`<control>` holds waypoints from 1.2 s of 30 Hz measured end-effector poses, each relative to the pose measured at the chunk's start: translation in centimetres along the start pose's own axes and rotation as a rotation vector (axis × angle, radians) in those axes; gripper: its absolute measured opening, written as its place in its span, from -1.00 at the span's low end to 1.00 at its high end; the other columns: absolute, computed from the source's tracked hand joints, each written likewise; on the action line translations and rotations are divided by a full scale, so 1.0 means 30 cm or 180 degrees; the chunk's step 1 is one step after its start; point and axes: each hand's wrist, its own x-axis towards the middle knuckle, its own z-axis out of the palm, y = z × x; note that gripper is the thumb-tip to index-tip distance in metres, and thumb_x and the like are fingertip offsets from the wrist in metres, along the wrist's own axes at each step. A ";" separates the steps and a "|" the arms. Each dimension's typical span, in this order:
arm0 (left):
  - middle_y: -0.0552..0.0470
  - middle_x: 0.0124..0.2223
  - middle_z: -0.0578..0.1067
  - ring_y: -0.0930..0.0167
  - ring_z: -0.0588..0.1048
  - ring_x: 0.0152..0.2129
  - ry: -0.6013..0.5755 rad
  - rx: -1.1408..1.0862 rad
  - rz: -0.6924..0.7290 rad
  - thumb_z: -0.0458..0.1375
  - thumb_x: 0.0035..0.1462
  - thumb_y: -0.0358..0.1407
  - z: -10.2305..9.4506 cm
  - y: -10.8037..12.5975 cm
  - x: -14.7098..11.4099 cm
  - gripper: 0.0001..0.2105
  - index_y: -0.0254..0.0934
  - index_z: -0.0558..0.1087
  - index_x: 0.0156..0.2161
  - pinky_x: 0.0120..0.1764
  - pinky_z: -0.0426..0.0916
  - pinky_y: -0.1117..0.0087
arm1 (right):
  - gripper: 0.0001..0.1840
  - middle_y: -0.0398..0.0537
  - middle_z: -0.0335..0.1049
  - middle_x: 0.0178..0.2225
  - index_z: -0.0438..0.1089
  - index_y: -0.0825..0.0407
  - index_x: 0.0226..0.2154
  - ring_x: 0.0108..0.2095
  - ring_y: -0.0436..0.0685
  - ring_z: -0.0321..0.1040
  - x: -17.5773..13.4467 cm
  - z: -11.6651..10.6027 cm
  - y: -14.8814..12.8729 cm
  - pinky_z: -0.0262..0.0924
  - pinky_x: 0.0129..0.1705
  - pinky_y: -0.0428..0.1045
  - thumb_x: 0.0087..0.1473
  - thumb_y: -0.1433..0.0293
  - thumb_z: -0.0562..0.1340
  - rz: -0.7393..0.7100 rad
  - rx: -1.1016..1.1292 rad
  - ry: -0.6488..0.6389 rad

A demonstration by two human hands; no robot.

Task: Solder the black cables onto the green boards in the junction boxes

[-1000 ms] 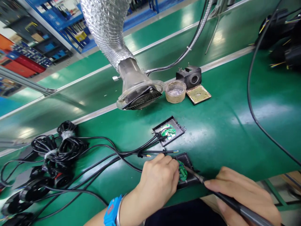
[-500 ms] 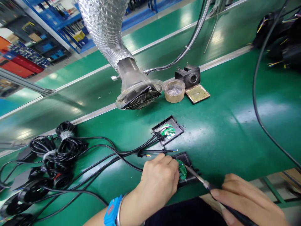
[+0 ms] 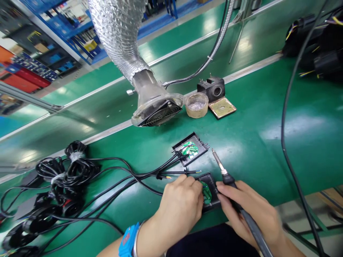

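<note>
Right hand (image 3: 249, 210), closed around the soldering iron (image 3: 233, 194), has lifted its tip off the green board (image 3: 206, 192) since half a second ago; tip now points up-left. Left hand (image 3: 180, 205), fingers curled, still presses the black housing (image 3: 211, 189) on the worktop (image 3: 254, 142).

You have a single view, taken from a camera worn on your head. It looks forward and steeply down onto the green workbench mat (image 3: 254, 150), with the horizon tilted so the bench edge runs diagonally upward to the right. Your left hand (image 3: 179, 207) and right hand (image 3: 249, 210) sit close at the bottom edge of the frame. The fume extraction duct (image 3: 118, 35) hangs into the top centre, near the lens. Blue storage racks (image 3: 64, 25) fill the far upper left.
</note>
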 end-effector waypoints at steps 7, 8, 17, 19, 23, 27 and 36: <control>0.10 -0.33 0.40 0.37 0.34 -0.37 -0.0506 -0.0550 0.0115 0.10 0.10 -0.38 -0.064 -0.017 0.006 -0.91 -0.19 0.40 -0.26 -0.34 0.22 0.34 | -0.64 -0.02 0.38 -0.31 0.37 0.14 -0.09 -0.33 0.01 0.33 -0.002 0.000 0.004 0.31 -0.26 -0.07 0.04 0.69 0.20 0.0021 -0.0053 -0.0031; 0.10 -0.33 0.39 0.38 0.33 -0.36 -0.0576 -0.0583 0.0173 0.10 0.10 -0.38 -0.073 -0.019 0.004 -0.94 -0.19 0.39 -0.30 -0.34 0.21 0.35 | -0.63 -0.02 0.38 -0.30 0.36 0.12 -0.08 -0.33 0.01 0.33 -0.004 0.001 0.006 0.30 -0.26 -0.07 0.05 0.69 0.20 0.0021 -0.0049 -0.0043; 0.06 -0.27 0.34 0.42 0.31 -0.35 -0.0389 -0.0755 0.0275 -0.04 0.22 -0.48 -0.047 -0.033 0.019 -0.84 -0.25 0.35 -0.25 -0.32 0.23 0.39 | -0.61 -0.05 0.37 -0.33 0.35 0.09 -0.06 -0.38 -0.01 0.30 -0.016 0.006 0.006 0.28 -0.32 -0.08 0.06 0.70 0.18 0.0076 -0.0038 -0.0043; 0.06 -0.26 0.33 0.41 0.32 -0.33 -0.0446 -0.0641 0.0338 -0.05 0.25 -0.48 -0.043 -0.034 0.027 -0.81 -0.23 0.38 -0.23 -0.31 0.24 0.40 | -0.62 -0.06 0.37 -0.34 0.35 0.09 -0.07 -0.38 -0.02 0.30 -0.014 0.006 0.007 0.28 -0.32 -0.09 0.06 0.70 0.17 0.0093 -0.0014 -0.0048; 0.06 -0.26 0.33 0.41 0.32 -0.34 -0.0519 -0.0443 0.0415 -0.05 0.23 -0.51 -0.040 -0.036 0.035 -0.79 -0.23 0.39 -0.24 -0.32 0.24 0.40 | -0.63 -0.05 0.37 -0.33 0.36 0.12 -0.07 -0.37 -0.03 0.31 -0.010 0.004 0.008 0.27 -0.30 -0.10 0.06 0.70 0.17 0.0109 0.0057 -0.0019; 0.06 -0.27 0.35 0.40 0.32 -0.36 -0.0354 -0.0339 0.0280 -0.06 0.18 -0.54 -0.026 -0.034 0.031 -0.77 -0.21 0.38 -0.25 -0.40 0.20 0.39 | -0.63 -0.04 0.38 -0.32 0.36 0.13 -0.07 -0.36 -0.04 0.30 -0.013 0.005 0.010 0.27 -0.28 -0.10 0.06 0.71 0.17 0.0097 0.0049 -0.0032; 0.07 -0.27 0.38 0.38 0.32 -0.38 -0.0346 -0.0041 0.0300 -0.04 0.13 -0.59 -0.021 -0.021 0.021 -0.71 -0.18 0.43 -0.24 -0.40 0.24 0.39 | -0.59 -0.09 0.38 -0.37 0.33 0.10 0.01 -0.40 -0.04 0.33 -0.013 -0.037 -0.012 0.30 -0.32 -0.12 0.11 0.66 0.15 0.0135 0.0038 0.0168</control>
